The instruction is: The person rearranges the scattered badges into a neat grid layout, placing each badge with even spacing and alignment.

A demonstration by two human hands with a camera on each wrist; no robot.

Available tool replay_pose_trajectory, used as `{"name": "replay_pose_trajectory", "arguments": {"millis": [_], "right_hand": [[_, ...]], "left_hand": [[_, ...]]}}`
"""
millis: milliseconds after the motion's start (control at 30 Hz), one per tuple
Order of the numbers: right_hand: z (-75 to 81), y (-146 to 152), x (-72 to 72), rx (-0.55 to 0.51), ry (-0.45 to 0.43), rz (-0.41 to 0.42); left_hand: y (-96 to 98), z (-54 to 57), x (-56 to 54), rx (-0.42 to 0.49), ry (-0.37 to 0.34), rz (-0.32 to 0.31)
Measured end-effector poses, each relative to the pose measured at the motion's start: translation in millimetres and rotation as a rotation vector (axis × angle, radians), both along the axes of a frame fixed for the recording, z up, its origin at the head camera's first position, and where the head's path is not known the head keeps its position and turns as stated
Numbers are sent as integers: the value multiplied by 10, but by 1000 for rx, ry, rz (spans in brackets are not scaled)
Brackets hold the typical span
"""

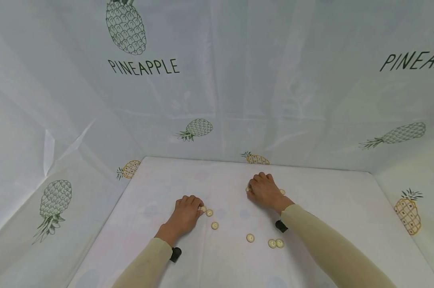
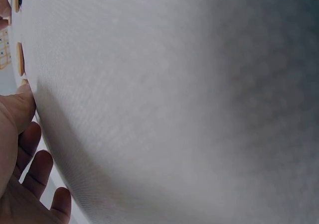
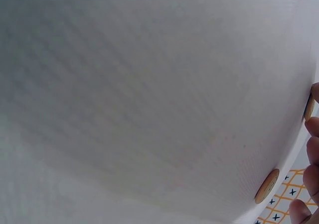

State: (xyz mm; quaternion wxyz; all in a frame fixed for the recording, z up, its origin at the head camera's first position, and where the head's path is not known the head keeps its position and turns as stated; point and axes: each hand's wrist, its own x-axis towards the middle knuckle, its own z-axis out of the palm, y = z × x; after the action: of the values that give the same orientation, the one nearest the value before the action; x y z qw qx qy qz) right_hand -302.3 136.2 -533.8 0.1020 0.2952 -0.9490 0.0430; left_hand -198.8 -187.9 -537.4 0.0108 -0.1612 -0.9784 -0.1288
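Observation:
Several round, cream-coloured buttons lie on the cloth-covered table. My left hand (image 1: 185, 213) is low over the cloth at left of centre, pinching a button (image 1: 203, 209) at its edge between thumb and forefinger. Right beside that one lies a second button (image 1: 209, 213), and a third button (image 1: 215, 225) sits nearer to me. Farther back, my right hand (image 1: 265, 191) holds a button (image 3: 309, 108) by its rim, flat against the cloth; the hand covers most of it in the head view. Another button (image 1: 282, 191) lies just to the right of this hand.
Nearer the front lie a single button (image 1: 250, 238) and a touching pair, a left button (image 1: 272, 243) and a right button (image 1: 279, 243). White pineapple-print sheeting (image 1: 238, 100) rises behind the table (image 1: 328, 200) and along both sides. Each wrist carries a small black device.

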Motion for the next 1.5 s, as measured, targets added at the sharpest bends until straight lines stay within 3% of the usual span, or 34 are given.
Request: {"name": "replay_pose_trajectory", "arguments": {"millis": [900,1100,1500], "right_hand": [[42,342,237,20,76,-17],[39,486,364,25,116,3],[12,915,706,17,120,-47]], "left_hand": [[15,-15,-28,-18,-6,10],[2,-24,-15,-21,6,11],[-18,-70,-20,-21,-8,9]]}}
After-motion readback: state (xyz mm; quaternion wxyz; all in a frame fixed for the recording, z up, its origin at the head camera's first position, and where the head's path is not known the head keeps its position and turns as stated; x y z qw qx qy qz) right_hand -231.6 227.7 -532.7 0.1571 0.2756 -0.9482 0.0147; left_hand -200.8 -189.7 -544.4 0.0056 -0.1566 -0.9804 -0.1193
